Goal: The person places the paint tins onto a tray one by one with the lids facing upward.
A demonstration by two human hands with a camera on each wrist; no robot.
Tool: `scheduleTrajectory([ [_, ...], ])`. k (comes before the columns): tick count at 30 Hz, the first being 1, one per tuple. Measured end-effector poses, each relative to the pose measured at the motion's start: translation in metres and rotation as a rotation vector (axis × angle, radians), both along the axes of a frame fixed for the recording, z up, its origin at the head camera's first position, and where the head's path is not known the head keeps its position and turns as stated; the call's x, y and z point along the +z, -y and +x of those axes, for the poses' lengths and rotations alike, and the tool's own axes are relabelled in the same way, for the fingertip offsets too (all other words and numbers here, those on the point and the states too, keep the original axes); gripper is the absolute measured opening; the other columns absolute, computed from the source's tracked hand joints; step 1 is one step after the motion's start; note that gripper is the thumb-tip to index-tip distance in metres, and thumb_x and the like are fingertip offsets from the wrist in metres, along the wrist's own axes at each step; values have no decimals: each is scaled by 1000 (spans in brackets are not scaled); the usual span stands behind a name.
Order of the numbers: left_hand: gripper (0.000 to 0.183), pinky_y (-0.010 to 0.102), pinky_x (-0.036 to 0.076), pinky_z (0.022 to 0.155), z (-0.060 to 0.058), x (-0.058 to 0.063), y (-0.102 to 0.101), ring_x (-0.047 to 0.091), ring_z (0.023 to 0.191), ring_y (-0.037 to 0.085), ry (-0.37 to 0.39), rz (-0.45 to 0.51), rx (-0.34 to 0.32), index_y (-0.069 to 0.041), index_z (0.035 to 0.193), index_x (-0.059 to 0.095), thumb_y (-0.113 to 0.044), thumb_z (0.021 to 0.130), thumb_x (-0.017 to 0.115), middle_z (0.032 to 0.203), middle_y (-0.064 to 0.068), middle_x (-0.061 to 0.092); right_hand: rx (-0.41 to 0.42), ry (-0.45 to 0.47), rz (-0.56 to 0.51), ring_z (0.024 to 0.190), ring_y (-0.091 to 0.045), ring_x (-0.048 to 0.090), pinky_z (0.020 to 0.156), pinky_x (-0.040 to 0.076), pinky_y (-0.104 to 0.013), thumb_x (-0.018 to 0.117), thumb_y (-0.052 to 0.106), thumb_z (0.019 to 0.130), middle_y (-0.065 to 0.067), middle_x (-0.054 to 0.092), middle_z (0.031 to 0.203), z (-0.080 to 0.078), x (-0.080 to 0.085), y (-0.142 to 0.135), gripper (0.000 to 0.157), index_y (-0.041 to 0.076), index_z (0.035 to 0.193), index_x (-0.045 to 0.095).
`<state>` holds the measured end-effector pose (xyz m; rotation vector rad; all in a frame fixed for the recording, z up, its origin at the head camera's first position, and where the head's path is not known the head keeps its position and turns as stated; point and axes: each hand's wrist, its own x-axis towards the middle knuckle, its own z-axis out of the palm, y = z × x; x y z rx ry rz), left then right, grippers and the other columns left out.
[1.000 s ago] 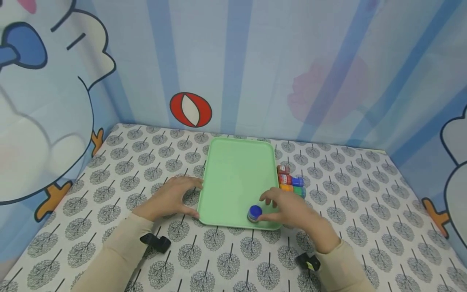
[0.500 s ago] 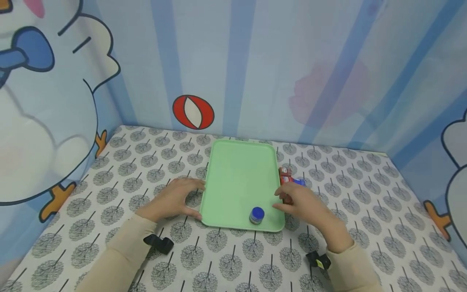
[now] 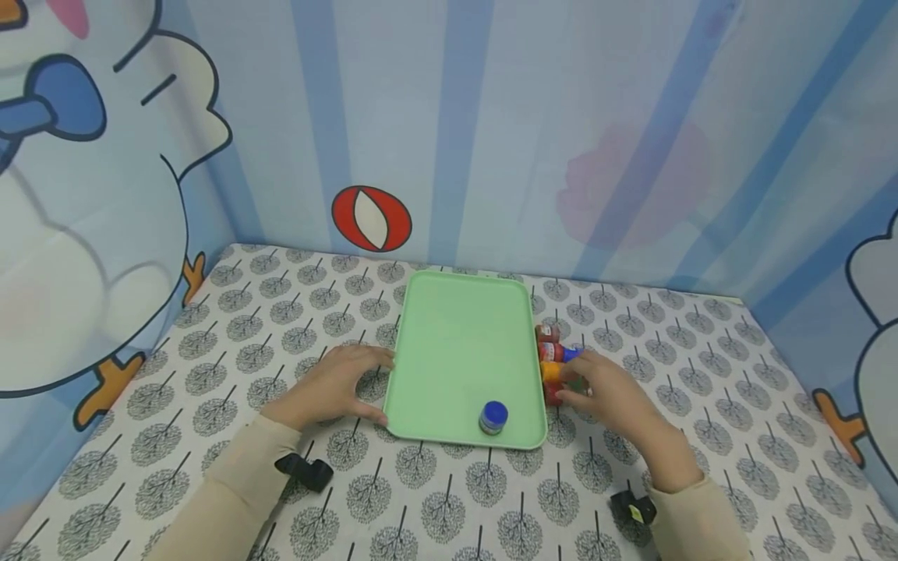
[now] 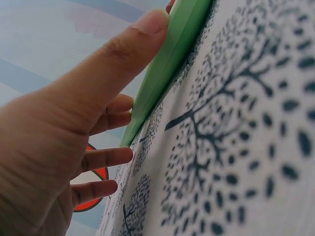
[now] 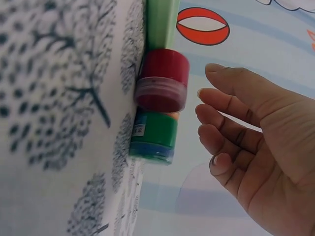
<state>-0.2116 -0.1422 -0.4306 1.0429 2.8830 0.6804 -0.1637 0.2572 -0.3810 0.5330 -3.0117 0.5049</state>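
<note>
A light green tray (image 3: 456, 343) lies on the patterned cloth. Near its front right corner stands a small jar with a blue lid (image 3: 494, 418). My left hand (image 3: 333, 383) rests at the tray's left rim, thumb and fingertips against it, fingers spread. Beyond the right rim, my right hand (image 3: 609, 389) hovers by a row of small paint-coloured jars, holding nothing. In the right wrist view a red jar (image 5: 165, 69) and a green-and-blue one (image 5: 155, 132) lie near its loosely bent fingers, apart from them. Further along lie an orange piece (image 3: 551, 372) and red jars (image 3: 547, 333).
White cloth (image 3: 449, 506) with tree prints covers the table. A cartoon-printed backdrop (image 3: 505, 156) rises behind it and at both sides. Each wrist wears a small black camera, such as the left one (image 3: 305, 471).
My right hand has let go of the blue-lidded jar on the tray and moved right, over the row of jars outside the rim. The left hand stays at the tray edge.
</note>
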Motion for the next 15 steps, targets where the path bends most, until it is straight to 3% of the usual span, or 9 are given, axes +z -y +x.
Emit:
scheduleTrajectory([
  [10, 83, 53, 32, 116, -1, -1, -3, 47, 133, 28, -4, 5, -5, -17, 124, 61, -63, 57, 79, 143, 4, 52, -7, 17, 26, 90, -22, 63, 78, 56, -39, 76, 21, 81, -4, 62, 98, 0, -8, -9, 30, 6, 106, 67],
  [15, 82, 53, 34, 115, 1, -1, -1, 48, 132, 29, -18, 5, -1, -17, 123, 61, -63, 57, 79, 142, 5, 53, 11, 13, 43, 88, -20, 61, 76, 56, -38, 78, 22, 80, -5, 62, 99, -3, -11, -11, 33, 6, 107, 67],
])
